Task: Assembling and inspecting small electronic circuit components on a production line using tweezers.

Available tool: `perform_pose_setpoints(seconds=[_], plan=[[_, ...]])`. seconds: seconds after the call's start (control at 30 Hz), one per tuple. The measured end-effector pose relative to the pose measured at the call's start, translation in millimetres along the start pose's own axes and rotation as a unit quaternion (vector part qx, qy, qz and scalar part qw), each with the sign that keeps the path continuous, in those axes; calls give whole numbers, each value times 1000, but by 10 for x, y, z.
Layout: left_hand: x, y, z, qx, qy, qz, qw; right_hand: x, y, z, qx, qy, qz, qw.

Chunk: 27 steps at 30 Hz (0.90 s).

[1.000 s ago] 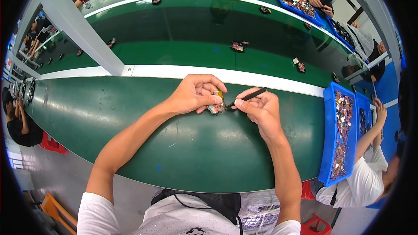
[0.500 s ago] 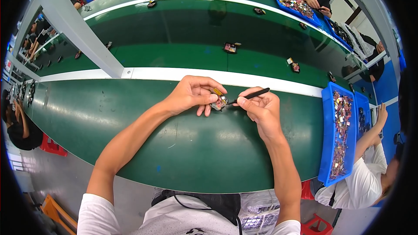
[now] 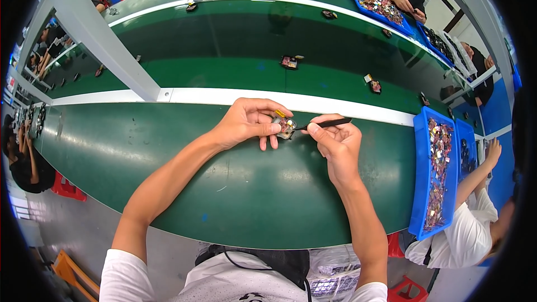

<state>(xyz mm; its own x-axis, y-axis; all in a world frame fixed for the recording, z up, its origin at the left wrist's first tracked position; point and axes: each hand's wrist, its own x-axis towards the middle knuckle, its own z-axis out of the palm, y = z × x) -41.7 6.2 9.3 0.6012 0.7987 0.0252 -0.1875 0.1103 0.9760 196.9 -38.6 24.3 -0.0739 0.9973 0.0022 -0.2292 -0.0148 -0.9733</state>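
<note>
Over the near green tabletop, my left hand point(image 3: 249, 123) is closed on a small electronic assembly point(image 3: 286, 127), pinched between thumb and fingers. The piece has a greyish, shiny housing, pinkish and metallic parts inside, and a yellow tab at its upper edge. My right hand point(image 3: 338, 141) grips a slim black tweezers-like tool point(image 3: 334, 122) between thumb and fingers. Its thin tip points left and meets the right side of the assembly; exactly which part it touches is too small to tell.
A blue bin point(image 3: 418, 190) of small colourful parts stands at the right. Beyond a white rail point(image 3: 291, 98), a green conveyor belt point(image 3: 224, 67) carries scattered small assemblies point(image 3: 289, 62). A grey post point(image 3: 100, 33) rises at left. Co-workers sit across and at both sides.
The assembly is tilted slightly differently in my left hand, and the black tool has turned flatter, both shifting a little right. Assemblies on the belt have moved slightly left.
</note>
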Motion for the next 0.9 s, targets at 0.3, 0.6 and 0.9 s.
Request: perform_pose_setpoints(seconds=[0.3, 0.6, 0.9], plan=[[-12, -29, 6, -30, 47, -17, 998, -57, 121, 76, -71, 22, -100, 992], [11, -73, 22, -22, 52, 2, 998, -106, 220, 192, -215, 72, -258, 939], [26, -153, -37, -12, 79, 7, 997, -71, 301, 220, -241, 59, -296, 922]])
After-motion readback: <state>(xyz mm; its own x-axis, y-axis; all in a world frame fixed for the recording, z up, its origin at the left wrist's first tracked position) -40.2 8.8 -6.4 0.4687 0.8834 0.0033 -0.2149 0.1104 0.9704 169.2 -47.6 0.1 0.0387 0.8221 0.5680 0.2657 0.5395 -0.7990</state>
